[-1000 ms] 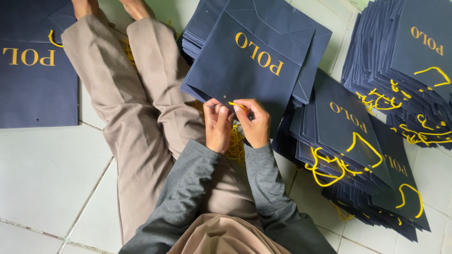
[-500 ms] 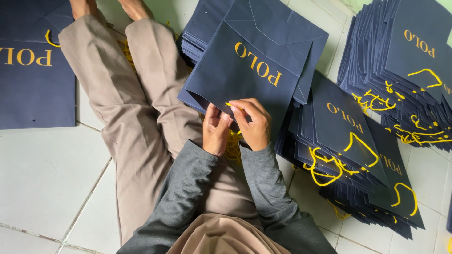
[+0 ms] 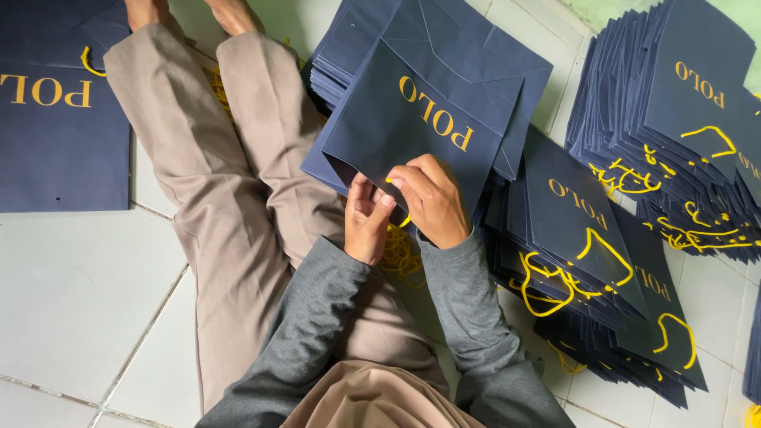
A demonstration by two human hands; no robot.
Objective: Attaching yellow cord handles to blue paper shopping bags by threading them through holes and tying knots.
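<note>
A navy paper bag [image 3: 404, 127] with gold lettering lies across my right thigh, its open mouth toward me. My right hand [image 3: 432, 198] pinches the bag's top edge and a thin yellow cord [image 3: 404, 223] at that rim. My left hand [image 3: 366, 222] is just beside it, fingers curled at the same edge, touching the bag's mouth. A loose bundle of yellow cords [image 3: 400, 254] rests on my lap under both hands. I sit on the tiled floor with legs stretched out in beige trousers.
A stack of flat navy bags [image 3: 349, 47] lies under the held bag. Bags fitted with yellow cord handles are fanned out to my right [image 3: 587, 254] and far right [image 3: 690, 135]. Another navy bag [image 3: 55, 119] lies on the white floor tiles at left.
Both hands have shifted slightly up along the bag's mouth. My right hand's fingers have closed over the rim with the cord end.
</note>
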